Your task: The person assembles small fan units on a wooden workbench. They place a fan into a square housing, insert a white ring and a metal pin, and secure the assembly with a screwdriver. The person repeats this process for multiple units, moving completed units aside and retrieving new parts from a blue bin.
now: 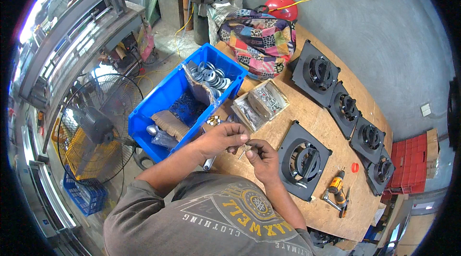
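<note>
My left hand (224,137) and my right hand (263,160) meet over the near edge of the wooden table, fingertips almost touching. Thumb and fingers of the right pinch a small brass-coloured metal piece (246,148), too small to name, with a thin pale pin sticking out. The left hand's fingers are pinched together just beside it; what they grip is hidden. Right of my hands lies a black square panel (283,154) with a round ring-like fitting (307,160). Beyond my hands stands a divided box (253,125) of screws.
Left of the table, a blue bin (144,133) holds metal discs (210,77) and cardboard dividers. More black panels (314,71) line the table's far right side. A cordless drill (336,184) and red ring (355,167) lie nearer. A patchwork bag (259,40), pedestal fan (98,126) and red crates (408,164) surround it.
</note>
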### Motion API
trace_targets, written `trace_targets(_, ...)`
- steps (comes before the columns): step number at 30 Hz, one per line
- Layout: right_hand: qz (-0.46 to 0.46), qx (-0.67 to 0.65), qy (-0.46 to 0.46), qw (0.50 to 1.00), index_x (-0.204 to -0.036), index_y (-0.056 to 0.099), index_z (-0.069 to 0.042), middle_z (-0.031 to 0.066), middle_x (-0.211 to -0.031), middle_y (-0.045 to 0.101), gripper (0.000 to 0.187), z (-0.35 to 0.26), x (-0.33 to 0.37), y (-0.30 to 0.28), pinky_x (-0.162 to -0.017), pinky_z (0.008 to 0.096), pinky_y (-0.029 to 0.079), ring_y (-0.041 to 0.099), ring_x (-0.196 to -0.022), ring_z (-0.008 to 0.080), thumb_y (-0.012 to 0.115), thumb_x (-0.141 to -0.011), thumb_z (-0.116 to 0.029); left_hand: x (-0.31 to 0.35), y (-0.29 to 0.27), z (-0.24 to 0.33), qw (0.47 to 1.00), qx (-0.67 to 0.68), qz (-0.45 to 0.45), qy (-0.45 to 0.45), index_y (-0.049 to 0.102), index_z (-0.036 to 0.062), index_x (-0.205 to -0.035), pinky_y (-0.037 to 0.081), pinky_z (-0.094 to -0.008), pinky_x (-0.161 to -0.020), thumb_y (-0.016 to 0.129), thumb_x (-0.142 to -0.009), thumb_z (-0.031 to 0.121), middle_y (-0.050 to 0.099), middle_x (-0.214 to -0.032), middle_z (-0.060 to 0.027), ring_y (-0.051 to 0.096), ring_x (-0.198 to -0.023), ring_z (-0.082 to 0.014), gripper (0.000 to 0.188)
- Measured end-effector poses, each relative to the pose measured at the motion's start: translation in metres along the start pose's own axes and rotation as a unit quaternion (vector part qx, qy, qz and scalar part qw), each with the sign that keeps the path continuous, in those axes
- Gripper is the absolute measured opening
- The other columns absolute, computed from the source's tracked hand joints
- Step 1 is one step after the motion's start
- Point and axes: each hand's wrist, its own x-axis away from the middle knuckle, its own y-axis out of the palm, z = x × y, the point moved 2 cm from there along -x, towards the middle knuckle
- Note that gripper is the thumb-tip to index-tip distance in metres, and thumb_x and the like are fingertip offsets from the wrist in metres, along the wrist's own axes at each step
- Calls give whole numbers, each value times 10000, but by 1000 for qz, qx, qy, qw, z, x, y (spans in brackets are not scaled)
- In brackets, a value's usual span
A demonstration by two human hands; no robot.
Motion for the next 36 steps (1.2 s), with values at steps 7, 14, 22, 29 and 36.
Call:
trace_targets(7, 15, -12, -22, 1000, -1140, 644, -4, -5, -906, 632, 254, 1, -2, 0, -708, 226, 443, 527, -795, 60, 705, -927, -127, 6, 8, 5, 988, 149, -28, 3, 598, 48, -1160, 518, -301, -792, 621, -982, 198, 644, -977, -24, 615, -853, -140, 234)
trace_targets(14, 5, 42, -32, 999, -1133, 653, -4, -12, -861, 629, 245, 2, -1, -1, -683, 230, 445, 524, -760, 57, 706, -917, -107, 2, 2, 6, 997, 25, -51, 43, 588, 36, -1194, 495, -251, -727, 641, -969, 171, 655, -991, -13, 601, -838, -96, 268)
trace_targets(22, 29, 42, -51, 997, -1137, 648, 0, 27, -910, 673, 250, 2, 0, -2, -697, 240, 460, 553, -775, 70, 706, -915, -101, 6, 8, 5, 989, 144, -32, -10, 607, 23, -1205, 538, -280, -806, 610, -989, 184, 669, -1047, -46, 645, -920, -134, 269)
trace_targets(29, 32, 52, -22, 998, -1137, 649, 6, 47, -906, 683, 246, 2, 0, -3, -706, 248, 477, 586, -795, 87, 700, -918, -95, 6, 4, 15, 1000, 19, -15, 18, 624, -2, -1194, 551, -309, -818, 634, -963, 118, 693, -1015, -68, 669, -883, -152, 260)
trace_targets(36, 34, 133, -30, 990, -1116, 664, 13, 62, -837, 682, 248, -3, 2, -3, -661, 252, 478, 587, -738, 92, 712, -904, -107, -2, -4, 4, 999, 22, -25, 12, 636, 22, -1068, 545, -283, -759, 713, -914, 137, 677, -934, -33, 656, -820, -136, 208)
